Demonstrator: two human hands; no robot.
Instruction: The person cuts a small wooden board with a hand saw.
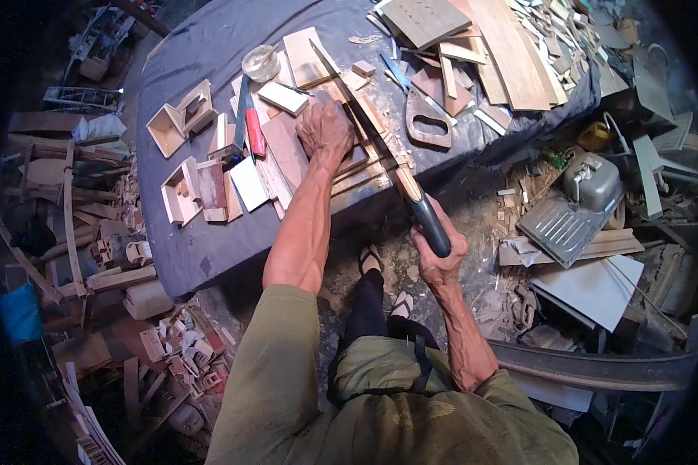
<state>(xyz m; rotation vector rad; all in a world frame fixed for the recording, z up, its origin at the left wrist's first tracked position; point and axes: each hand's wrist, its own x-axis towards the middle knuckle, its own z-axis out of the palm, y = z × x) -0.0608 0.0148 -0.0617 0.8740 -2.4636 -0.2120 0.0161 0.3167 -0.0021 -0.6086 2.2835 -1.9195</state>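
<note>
My right hand is wrapped round the black handle of a handsaw. Its long, narrow blade slants up and left across light wooden strips near the table's front edge. Left of the blade, my left hand is closed, fingers curled down on a piece of wood; the fingertips are mostly hidden. Close to that hand lie a pale wooden block, a red-handled tool and a glass jar. A second handsaw with a wooden handle rests to the right of the blade.
Small open wooden boxes stand on the left of the cloth-covered table. Boards and offcuts are piled at the back right. On the floor at right sits a metal sink; wood scraps lie heaped at lower left.
</note>
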